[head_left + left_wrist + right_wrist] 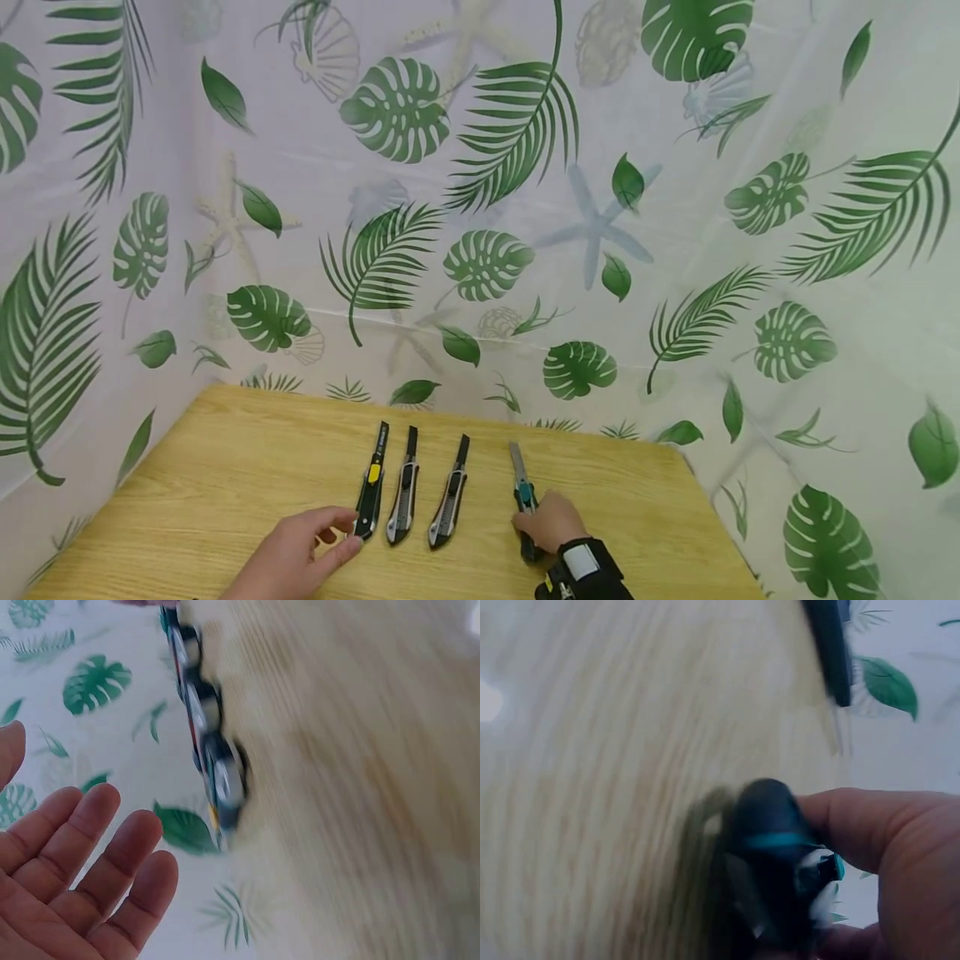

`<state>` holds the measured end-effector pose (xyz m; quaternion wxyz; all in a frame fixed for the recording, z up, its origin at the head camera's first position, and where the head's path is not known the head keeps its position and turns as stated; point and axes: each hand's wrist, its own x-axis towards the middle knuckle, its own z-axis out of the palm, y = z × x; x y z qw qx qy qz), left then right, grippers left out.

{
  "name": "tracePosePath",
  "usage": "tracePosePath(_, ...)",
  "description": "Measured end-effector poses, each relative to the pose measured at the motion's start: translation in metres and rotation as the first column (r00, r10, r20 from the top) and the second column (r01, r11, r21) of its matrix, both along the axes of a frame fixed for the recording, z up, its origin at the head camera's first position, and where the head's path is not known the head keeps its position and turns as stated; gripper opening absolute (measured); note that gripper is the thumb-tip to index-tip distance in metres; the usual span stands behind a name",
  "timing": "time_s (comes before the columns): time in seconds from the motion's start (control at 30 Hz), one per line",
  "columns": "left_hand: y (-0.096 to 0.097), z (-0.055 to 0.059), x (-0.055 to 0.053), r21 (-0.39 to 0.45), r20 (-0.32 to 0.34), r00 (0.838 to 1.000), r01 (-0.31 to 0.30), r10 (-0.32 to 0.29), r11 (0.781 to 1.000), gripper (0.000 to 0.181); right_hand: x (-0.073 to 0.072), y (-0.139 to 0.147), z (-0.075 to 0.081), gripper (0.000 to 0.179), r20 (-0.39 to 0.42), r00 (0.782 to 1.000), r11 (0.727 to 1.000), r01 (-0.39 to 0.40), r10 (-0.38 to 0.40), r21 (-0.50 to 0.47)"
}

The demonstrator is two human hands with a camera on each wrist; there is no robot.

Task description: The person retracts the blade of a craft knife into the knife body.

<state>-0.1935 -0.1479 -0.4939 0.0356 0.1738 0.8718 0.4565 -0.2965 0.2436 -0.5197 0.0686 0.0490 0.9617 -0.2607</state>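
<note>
Four knives: they lie on the table [255, 475] in one row, side by side, narrow ends toward the cloth and handles toward the person; perhaps this way was chosen so that each handle is near the hands.
Yellow-button knife [373, 475]: the leftmost, black; its lower end is just beside the fingertips of the left hand.
Two grey knives: the left grey knife [406, 490] and the right grey knife [452, 493] lie apart in the middle, and no hand holds them.
Teal-button knife [522, 490]: the rightmost, with its grey blade out; the gap on its left side looks wider than the others.
Right hand [553, 523]: holds the teal-button knife by the handle, behind the blade, which seems a safe place to grip.
Left hand [296, 550]: fingers loose and apart, holding nothing; whether it touches the yellow-button knife, I cannot tell.
Cloth [491, 371]: white with green leaves, it hangs behind the table and at both sides, so it limits the space there.
Wrist band [592, 558]: black, on the right wrist.
What hides: the right hand covers part of the teal handle; both wrist views are blurred.
</note>
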Motion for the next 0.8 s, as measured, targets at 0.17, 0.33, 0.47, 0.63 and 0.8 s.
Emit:
tracePosePath(0.17,0.032,-0.004,0.012,0.205,0.149,0.988,0.019,-0.05,0.978,0.048,0.022,-0.001,0.008,0.037,0.09,0.996,0.88,0.025,0.021,-0.474)
tracePosePath(0.33,0.08,-0.008,0.017,0.37,0.325,0.942,-0.045,-0.084,0.928,0.061,0.058,-0.042,0.02,0.052,0.098,0.991,0.418,0.053,0.086,-0.907)
tracePosePath(0.47,0.109,-0.016,0.014,0.492,0.406,0.905,-0.1,-0.126,0.865,0.07,0.079,-0.08,0.024,0.044,0.032,0.983,0.121,0.01,0.182,-0.993)
tracePosePath(0.63,0.119,-0.033,0.015,0.59,0.43,0.889,-0.144,-0.158,0.795,0.055,0.091,-0.095,0.02,0.037,-0.001,0.985,0.08,-0.015,0.173,-0.997)
tracePosePath(0.8,0.117,-0.046,0.015,0.584,0.455,0.873,-0.144,-0.175,0.799,0.043,0.096,-0.099,0.025,0.051,-0.037,0.994,0.229,-0.061,0.105,-0.972)
